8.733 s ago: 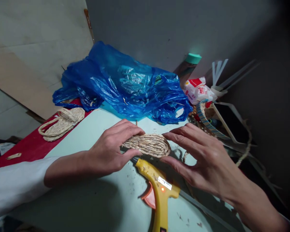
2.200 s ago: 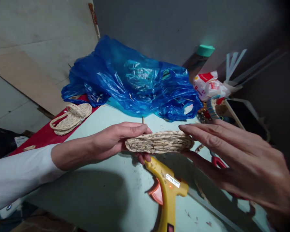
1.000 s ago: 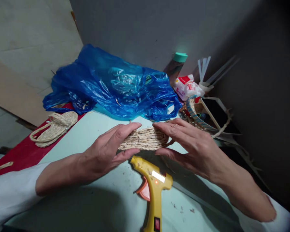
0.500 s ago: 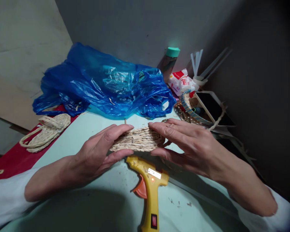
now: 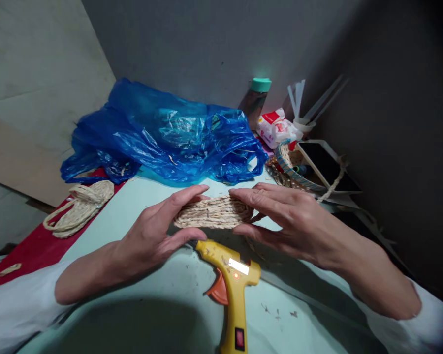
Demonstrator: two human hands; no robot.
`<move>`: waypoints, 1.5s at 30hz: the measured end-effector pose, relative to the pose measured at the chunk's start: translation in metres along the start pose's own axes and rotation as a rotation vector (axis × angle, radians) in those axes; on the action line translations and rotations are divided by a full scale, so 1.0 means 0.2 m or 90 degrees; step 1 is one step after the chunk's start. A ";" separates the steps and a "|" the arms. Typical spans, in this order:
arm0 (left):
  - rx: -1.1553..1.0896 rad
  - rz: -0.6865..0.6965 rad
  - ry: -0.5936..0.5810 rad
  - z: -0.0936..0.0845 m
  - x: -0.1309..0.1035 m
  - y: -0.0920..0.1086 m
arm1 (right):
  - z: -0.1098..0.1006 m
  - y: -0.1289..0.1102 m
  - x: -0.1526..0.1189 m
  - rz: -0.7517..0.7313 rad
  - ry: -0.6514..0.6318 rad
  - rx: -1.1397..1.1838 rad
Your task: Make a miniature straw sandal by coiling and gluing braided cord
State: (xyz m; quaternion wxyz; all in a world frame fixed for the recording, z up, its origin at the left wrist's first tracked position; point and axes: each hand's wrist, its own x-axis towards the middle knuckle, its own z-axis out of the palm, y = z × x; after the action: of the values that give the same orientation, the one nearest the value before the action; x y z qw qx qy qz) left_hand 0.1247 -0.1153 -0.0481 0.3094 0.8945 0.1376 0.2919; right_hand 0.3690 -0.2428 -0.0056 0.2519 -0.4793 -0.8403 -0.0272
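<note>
A small oval piece of coiled straw rope [image 5: 214, 212] is held up between both hands above the pale green table. My left hand [image 5: 162, 223] grips its left end, thumb below and fingers above. Around the right end, my right hand [image 5: 284, 216] is closed in the same way, with a bit of cord showing beside the fingers. Just below the woven piece lies a yellow glue gun [image 5: 236, 290] with an orange trigger and a small lit orange light, its nozzle close to my left thumb.
Behind lies a crumpled blue plastic bag [image 5: 162, 137]. A rope coil [image 5: 83, 209] rests on red cloth [image 5: 25, 246] at left. Back right are a bottle [image 5: 256, 101], a tissue pack [image 5: 275, 129], glue sticks in a cup [image 5: 303, 125], a basket [image 5: 299, 177] and a tablet [image 5: 330, 167].
The view has shifted slightly, so the left-side things appear further right. My left fingers have slid a little at the woven piece's left end, showing more of its rounded edge.
</note>
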 end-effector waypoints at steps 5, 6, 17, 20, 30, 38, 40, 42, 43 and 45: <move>-0.266 -0.228 0.042 -0.06 0.07 0.04 | -0.01 0.04 -0.02 0.028 0.004 -0.025; -0.309 -0.265 0.081 -0.07 0.09 0.04 | -0.01 0.04 -0.02 0.033 0.007 -0.032; -0.285 -0.356 0.293 -0.12 0.16 -0.06 | -0.07 0.09 -0.03 0.013 0.157 -0.083; -0.184 -0.327 0.216 -0.12 0.14 -0.02 | -0.08 0.09 -0.03 0.041 0.195 -0.085; 0.213 0.130 0.164 -0.12 0.11 0.10 | -0.08 0.03 -0.02 0.211 0.160 0.060; 0.261 0.207 0.109 -0.16 0.14 0.22 | -0.10 -0.01 0.00 0.320 0.127 0.134; 0.221 0.195 0.097 -0.15 0.15 0.23 | -0.11 -0.02 0.01 0.343 0.131 0.153; 0.160 0.176 0.100 -0.14 0.16 0.24 | -0.13 -0.02 0.01 0.357 0.132 0.156; 0.120 0.167 0.109 -0.13 0.17 0.25 | -0.13 -0.03 0.01 0.360 0.132 0.155; 0.045 0.147 0.133 -0.11 0.20 0.25 | -0.14 -0.03 0.02 0.365 0.129 0.154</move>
State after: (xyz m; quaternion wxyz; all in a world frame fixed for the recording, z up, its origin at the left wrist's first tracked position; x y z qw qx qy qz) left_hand 0.1463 -0.1257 0.0159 0.2261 0.8794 0.0757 0.4121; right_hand 0.3742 -0.2510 0.0208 0.3867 -0.6580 -0.6386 0.0977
